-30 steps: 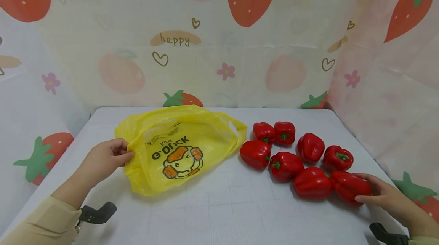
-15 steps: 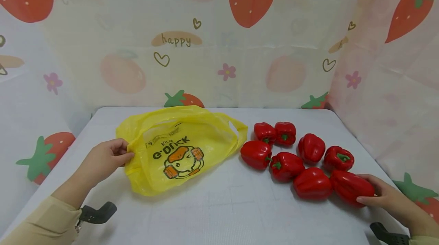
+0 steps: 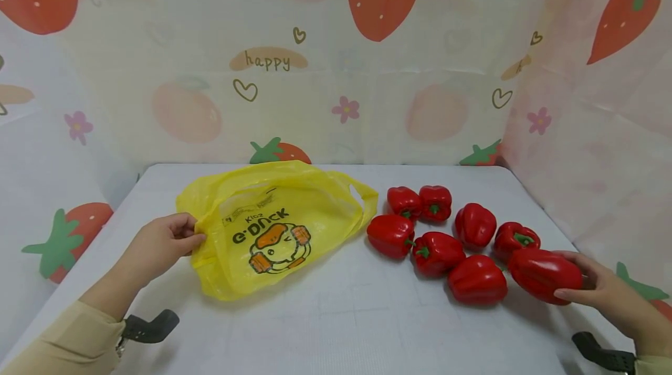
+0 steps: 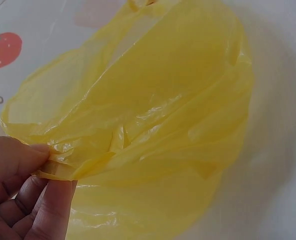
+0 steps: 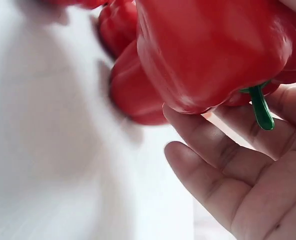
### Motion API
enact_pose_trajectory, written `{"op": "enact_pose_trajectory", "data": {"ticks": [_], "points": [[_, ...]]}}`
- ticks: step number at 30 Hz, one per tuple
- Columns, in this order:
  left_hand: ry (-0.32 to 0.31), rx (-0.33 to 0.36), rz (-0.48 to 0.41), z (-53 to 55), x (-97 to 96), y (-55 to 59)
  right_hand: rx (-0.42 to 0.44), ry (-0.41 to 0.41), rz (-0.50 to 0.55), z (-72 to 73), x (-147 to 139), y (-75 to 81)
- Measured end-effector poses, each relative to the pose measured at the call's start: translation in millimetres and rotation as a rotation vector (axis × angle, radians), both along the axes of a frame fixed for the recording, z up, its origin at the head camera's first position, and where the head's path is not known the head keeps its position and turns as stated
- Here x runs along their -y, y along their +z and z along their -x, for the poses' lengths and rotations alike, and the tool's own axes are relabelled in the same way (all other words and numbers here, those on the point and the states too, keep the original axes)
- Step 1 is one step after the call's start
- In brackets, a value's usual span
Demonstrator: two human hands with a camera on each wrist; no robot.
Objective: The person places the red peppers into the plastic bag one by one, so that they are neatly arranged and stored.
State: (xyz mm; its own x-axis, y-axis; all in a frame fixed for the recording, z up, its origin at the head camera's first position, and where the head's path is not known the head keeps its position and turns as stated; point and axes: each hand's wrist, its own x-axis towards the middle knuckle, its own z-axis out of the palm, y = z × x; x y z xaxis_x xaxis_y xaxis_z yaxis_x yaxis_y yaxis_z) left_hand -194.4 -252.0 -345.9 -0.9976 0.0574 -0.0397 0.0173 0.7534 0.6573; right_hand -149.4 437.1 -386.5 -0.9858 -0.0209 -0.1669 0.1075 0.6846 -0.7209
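My left hand (image 3: 165,242) pinches the left edge of a yellow plastic bag (image 3: 278,211) printed with a duck face; its mouth gapes a little. Thumb and forefinger squeeze the gathered film of the bag (image 4: 168,115) in the left wrist view. At the right, my right hand (image 3: 598,281) grips a glossy red bell pepper (image 3: 546,274), thumb on the near side and fingers behind. A shadow lies on the table below this pepper. The right wrist view shows the green stem of the held bell pepper (image 5: 213,50) pointing toward the palm of the right hand (image 5: 238,180).
Several more red bell peppers lie grouped right of the bag, among them one pepper (image 3: 478,280) just left of the held one and another pepper (image 3: 517,241) behind it. They rest on a white table (image 3: 336,328). A strawberry-print cloth (image 3: 315,112) backs the table.
My right hand has lifted the bell pepper off the table and shifted it slightly right, away from its neighbour. The left hand and the bag have stayed put.
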Motion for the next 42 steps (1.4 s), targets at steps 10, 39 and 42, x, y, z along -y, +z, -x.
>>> {"op": "enact_pose_trajectory", "data": {"ticks": [10,39,42], "points": [[0.001,0.008,0.007,3.2,2.0,-1.9,-0.122,0.067,-0.036,10.6,11.3,25.5],[-0.008,0.002,-0.002,6.9,0.7,2.9,-0.218,0.342,0.106,70.8,103.6,63.1],[-0.008,0.006,-0.004,6.7,0.2,3.8,-0.198,0.349,0.117,78.1,118.1,62.2]]}}
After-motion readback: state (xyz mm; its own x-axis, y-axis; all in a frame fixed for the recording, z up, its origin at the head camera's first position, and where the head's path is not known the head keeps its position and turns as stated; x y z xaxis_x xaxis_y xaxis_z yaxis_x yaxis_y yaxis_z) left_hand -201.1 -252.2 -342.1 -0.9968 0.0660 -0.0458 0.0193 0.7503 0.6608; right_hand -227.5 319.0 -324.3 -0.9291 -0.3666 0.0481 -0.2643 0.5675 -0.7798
